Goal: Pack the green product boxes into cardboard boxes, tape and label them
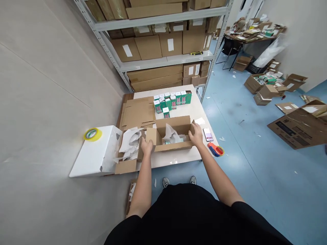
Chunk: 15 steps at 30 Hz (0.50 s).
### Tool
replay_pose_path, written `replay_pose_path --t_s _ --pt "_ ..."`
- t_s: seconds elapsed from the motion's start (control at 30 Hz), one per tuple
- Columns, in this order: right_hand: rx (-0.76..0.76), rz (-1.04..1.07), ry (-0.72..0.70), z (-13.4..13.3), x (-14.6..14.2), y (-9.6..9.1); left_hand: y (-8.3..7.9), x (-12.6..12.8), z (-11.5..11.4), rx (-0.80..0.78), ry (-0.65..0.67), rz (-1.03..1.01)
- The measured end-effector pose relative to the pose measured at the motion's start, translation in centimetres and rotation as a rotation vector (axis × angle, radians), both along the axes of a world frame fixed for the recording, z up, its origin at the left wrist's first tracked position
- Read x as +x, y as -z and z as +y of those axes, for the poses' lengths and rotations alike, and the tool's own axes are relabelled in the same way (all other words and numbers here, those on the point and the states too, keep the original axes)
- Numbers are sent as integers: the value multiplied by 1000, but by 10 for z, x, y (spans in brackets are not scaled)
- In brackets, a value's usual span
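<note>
An open cardboard box (pixel 173 147) is between my two hands at the front of the white table (pixel 163 161). My left hand (pixel 146 146) grips its left end flap, and my right hand (pixel 196 134) is wrapped round the right end. Crumpled white paper (pixel 171 133) lies inside, over something pale green that is mostly hidden. Behind the box stand several small green-and-white cartons (pixel 173 102) in rows, one (pixel 166 112) set apart in front. Left of my left hand, a second open box holds white packing paper (pixel 130 143).
Flattened cardboard (pixel 139 110) lies at the table's back left. A phone (pixel 208 134) and a red-and-blue tape dispenser (pixel 215 149) sit at the right edge. Yellow tape (pixel 92 134) rests on a white box (pixel 93 153). A loaded shelf (pixel 166 62) rises behind; boxes (pixel 298 126) litter the floor rightward.
</note>
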State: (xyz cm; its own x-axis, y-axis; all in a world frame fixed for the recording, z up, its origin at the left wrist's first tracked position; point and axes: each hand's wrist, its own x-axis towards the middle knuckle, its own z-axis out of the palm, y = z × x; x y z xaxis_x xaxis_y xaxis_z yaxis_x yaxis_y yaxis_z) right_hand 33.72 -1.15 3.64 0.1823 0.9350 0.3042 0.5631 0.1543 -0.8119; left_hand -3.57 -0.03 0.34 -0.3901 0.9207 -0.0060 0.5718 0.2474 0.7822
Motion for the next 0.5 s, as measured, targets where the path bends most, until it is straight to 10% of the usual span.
replay_pose_path --t_s 0.07,0.23,0.5 --pt "-1 -12 82 -9 16 0 -1 11 -8 -22 8 -20" --pt "-229 99 133 -24 47 17 5 38 -29 -205 570 13" --pt "-465 274 -253 -29 48 38 2 38 -25 -404 816 227"
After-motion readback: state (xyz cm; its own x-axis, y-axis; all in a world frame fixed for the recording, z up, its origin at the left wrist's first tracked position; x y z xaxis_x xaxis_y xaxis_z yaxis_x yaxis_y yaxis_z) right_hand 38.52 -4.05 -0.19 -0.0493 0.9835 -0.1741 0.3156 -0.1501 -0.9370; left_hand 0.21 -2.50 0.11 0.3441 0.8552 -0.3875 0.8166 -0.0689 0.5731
